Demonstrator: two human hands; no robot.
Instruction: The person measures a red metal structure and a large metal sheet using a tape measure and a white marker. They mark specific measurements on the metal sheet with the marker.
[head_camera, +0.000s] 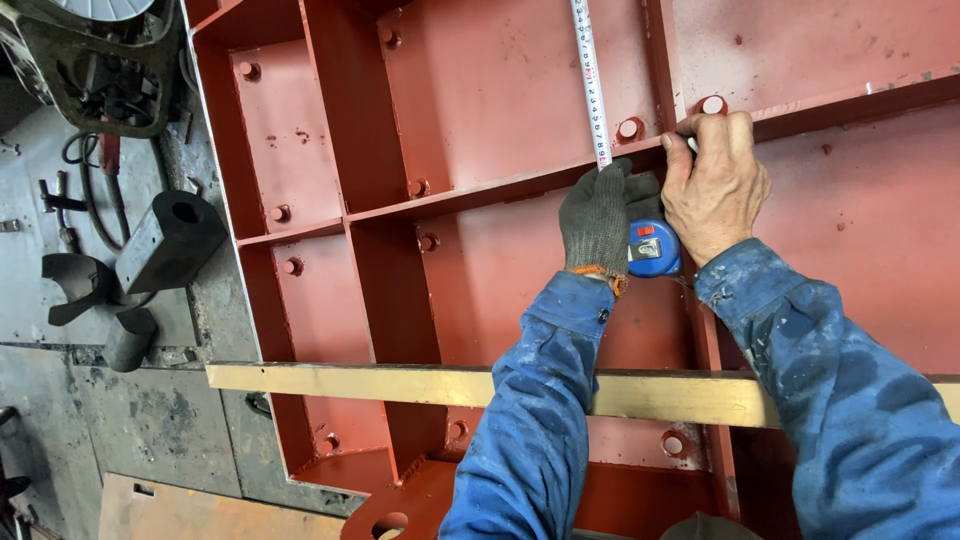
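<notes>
My left hand (597, 215), in a dark knit glove, grips a blue tape measure case (653, 250) against a rib of the red steel frame (500, 100). The white tape blade (590, 80) runs from the case straight up out of view at the top. My bare right hand (715, 180) rests beside it on the same rib, fingers curled over the rib's edge next to a bolt hole (712, 104). I cannot tell whether something small is pinched in those fingers. Both forearms wear blue work sleeves.
A yellowish flat bar (330, 380) lies across the frame under my arms. Left of the frame, dark metal parts (165, 240) and a cable sit on grey floor plates. Machinery (90, 60) stands at the top left. A rusty plate (190, 510) lies at the bottom left.
</notes>
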